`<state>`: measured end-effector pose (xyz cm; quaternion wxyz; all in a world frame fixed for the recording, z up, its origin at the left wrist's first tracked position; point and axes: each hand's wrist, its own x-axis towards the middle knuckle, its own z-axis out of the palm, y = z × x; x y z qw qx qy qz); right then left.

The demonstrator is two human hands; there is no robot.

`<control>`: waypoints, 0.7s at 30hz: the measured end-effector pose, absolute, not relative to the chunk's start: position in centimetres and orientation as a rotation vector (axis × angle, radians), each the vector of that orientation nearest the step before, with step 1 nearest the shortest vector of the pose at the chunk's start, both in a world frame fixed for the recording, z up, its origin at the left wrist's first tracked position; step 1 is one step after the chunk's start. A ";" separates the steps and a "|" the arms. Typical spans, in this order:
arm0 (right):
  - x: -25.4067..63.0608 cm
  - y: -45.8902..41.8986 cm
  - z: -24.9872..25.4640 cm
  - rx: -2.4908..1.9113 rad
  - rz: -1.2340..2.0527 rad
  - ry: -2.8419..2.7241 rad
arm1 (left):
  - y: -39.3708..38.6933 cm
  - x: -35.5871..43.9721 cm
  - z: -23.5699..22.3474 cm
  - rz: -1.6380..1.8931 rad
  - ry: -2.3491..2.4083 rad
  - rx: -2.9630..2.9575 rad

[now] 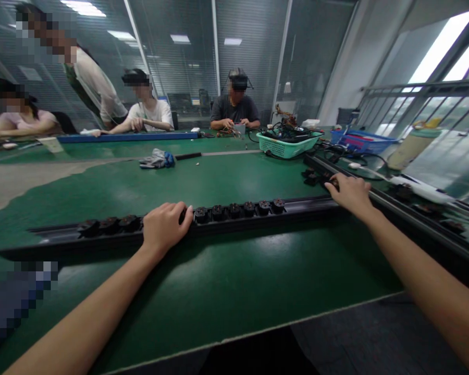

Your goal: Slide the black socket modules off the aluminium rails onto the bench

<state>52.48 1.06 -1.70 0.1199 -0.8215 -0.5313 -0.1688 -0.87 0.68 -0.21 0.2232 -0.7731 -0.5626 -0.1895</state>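
A long black channel (310,209) lies across the table in front of me. Round black socket modules (234,210) sit in a row inside it. My left hand (166,225) is closed over the channel midway along, thumb and fingers around a module in the row. My right hand (349,192) reaches to the channel's right end, beside a second black rail (406,224). Its fingers curl round a dark socket module that they mostly hide. Another loose black module (310,177) lies just left of those fingers.
A green basket (289,145) full of cables and a blue basket (365,141) stand behind. Grey gloves (157,159) and a long blue bar (128,137) lie farther off. A bottle (414,146) stands at right. Several people are across the table.
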 end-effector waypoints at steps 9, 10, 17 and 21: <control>52.1 6.6 -0.4 -2.399 -0.411 -1.996 | 0.7 -1.0 -0.6 -0.514 -1.490 -2.130; 52.3 7.2 -0.4 -2.417 -0.355 -2.040 | 0.7 -1.0 -0.7 -0.515 -1.487 -2.130; 54.3 10.0 -1.3 -2.614 -0.087 -2.005 | 0.8 -0.9 -0.9 -0.558 -1.480 -2.144; 54.1 10.9 -1.3 -2.675 -0.191 -1.787 | 0.7 -0.8 -0.8 -0.560 -1.468 -2.133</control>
